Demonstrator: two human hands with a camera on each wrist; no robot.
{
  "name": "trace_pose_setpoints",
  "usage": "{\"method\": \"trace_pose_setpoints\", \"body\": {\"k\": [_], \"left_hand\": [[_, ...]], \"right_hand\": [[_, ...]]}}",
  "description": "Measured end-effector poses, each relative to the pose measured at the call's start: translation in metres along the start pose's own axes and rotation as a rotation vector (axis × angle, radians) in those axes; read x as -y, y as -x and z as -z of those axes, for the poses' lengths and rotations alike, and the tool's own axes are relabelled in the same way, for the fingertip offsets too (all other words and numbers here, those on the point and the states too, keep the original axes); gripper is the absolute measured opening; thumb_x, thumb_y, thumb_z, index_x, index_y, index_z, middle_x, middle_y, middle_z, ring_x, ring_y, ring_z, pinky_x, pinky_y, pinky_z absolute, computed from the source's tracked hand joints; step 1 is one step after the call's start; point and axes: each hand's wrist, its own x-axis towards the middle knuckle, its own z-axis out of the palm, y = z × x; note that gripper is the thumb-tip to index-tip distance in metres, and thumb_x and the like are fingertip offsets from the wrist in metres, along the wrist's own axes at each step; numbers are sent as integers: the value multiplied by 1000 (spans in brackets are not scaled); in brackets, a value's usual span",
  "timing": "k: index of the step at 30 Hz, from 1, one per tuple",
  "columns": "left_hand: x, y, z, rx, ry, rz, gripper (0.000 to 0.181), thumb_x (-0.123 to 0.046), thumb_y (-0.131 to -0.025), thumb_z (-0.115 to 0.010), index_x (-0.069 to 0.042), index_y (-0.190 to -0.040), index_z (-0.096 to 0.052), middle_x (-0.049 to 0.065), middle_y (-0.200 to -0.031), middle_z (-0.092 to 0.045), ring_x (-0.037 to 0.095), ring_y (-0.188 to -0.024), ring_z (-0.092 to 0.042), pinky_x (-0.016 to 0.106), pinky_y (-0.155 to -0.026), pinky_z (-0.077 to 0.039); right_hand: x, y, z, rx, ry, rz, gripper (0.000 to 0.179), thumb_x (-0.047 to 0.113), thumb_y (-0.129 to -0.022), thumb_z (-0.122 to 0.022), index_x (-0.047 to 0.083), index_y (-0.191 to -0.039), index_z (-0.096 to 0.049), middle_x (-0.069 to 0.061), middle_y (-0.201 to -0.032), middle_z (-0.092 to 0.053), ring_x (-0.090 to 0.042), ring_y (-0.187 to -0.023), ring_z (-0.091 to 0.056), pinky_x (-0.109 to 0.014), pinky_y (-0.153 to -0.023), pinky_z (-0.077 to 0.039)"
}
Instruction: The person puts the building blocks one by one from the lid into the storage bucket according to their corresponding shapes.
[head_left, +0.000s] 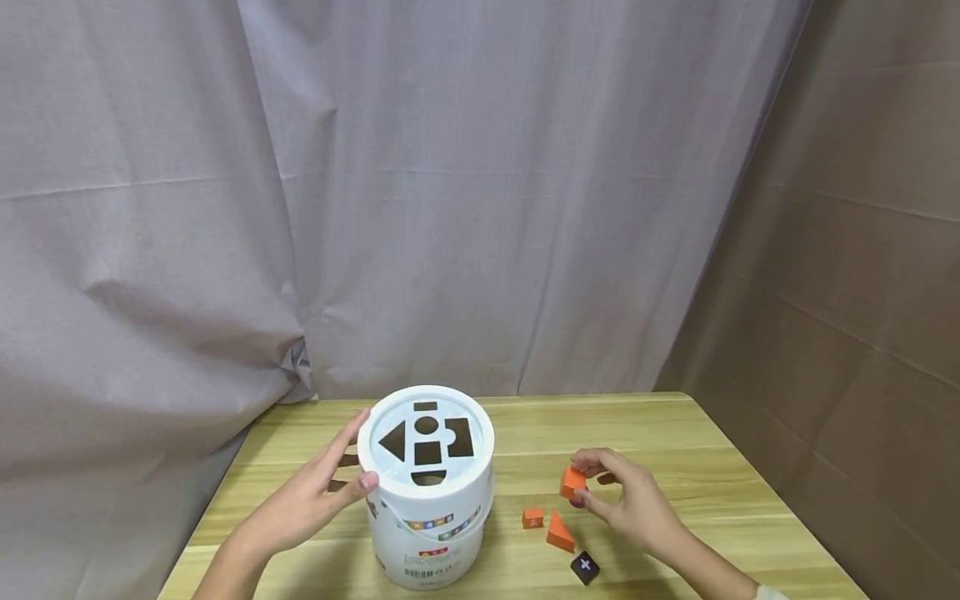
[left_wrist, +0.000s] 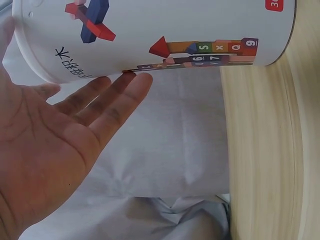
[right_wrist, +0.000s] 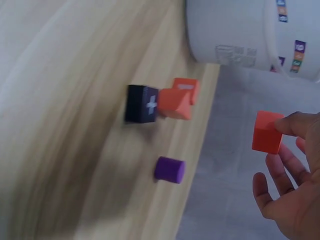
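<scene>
A white bucket (head_left: 450, 554) printed with colourful blocks stands on the table; its pale lid (head_left: 459, 471) has several shaped holes. My left hand (head_left: 296, 504) touches the bucket's left side, fingers extended and thumb at the rim. To the right, my right hand (head_left: 637, 504) pinches an orange block (right_wrist: 267, 132) between thumb and fingers, held above the tabletop. Below that hand stands a purple cylinder (right_wrist: 170, 170), mostly hidden in the head view. Nearby lie a small orange block (head_left: 532, 518), an orange triangular block (head_left: 559, 533) and a black block (head_left: 585, 567) marked with a white plus.
The wood-grain table (head_left: 675, 425) ends at a grey curtain (head_left: 480, 250) behind. A darker brown cloth (head_left: 847, 275) hangs along the right side. The bucket's white handle (right_wrist: 271, 35) hangs down against its wall.
</scene>
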Motion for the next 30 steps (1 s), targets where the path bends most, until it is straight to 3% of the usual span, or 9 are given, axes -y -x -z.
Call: {"method": "trace_pose_setpoints", "body": {"k": [8, 14, 22, 30], "left_hand": [[3, 0, -2, -22, 9, -20, 87, -31, -112, -67, -44, -177, -12, 12, -177, -40, 39, -141, -62, 30, -92, -62], [2, -2, -5, -30, 22, -27, 85, -30, -111, -68, -44, -177, -15, 11, -171, -47, 33, -136, -65, 30, -90, -63], [-1, -4, -10, -9, 61, -6, 85, -31, -112, -68, -43, -177, -16, 14, -175, -44, 39, -141, -61, 30, -93, -62], [0, -1, -7, -8, 41, 10, 86, -34, -112, -67, -45, -177, -12, 14, -178, -37, 38, -145, -58, 38, -100, -60]], "right_hand": [[22, -13, 10, 36, -135, -28, 51, 4, -87, -93, 22, -130, -73, 3, -119, -81, -13, -103, -75, -32, -87, -66], [31, -18, 17, 42, -143, -12, 50, 2, -88, -93, 22, -129, -73, 3, -118, -81, -14, -104, -75, -29, -88, -65], [44, -31, 28, 13, -150, 40, 55, -3, -85, -93, 21, -131, -73, 1, -118, -81, -11, -103, -74, -25, -89, -64], [55, -51, 31, 33, -187, 86, 56, -3, -86, -91, 18, -134, -71, -1, -120, -82, -12, -104, -75, -24, -91, -63]]}}
